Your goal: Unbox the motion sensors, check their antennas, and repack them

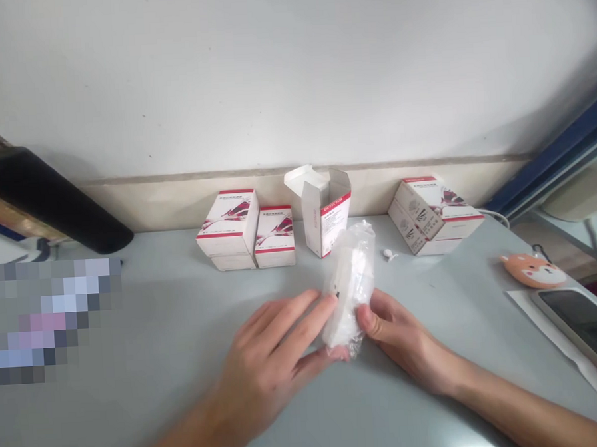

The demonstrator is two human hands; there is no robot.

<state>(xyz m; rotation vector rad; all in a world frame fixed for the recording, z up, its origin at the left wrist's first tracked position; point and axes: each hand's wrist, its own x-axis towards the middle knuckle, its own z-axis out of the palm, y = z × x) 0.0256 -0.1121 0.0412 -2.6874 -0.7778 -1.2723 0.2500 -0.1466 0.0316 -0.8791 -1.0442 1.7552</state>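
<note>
Between my two hands, upright and slightly tilted, is a white detector in a clear plastic bag (351, 291). My left hand (280, 348) grips its left side, fingers on the front face and thumb at the lower end. On the other side, my right hand (402, 335) presses its thumb against the bag, and its other fingers are partly hidden behind. Just beyond the bag stands a white and red detector box (323, 215) with its top flaps raised. A small white round piece (389, 253) lies on the table to the right of that box.
Closed boxes (231, 217) stand back left, and more stacked boxes (421, 220) back right, near the wall. At the right lie an orange animal-face pouch (534, 270) and a phone (581, 322) on white paper. A black cylindrical object (51, 196) slants in at the left.
</note>
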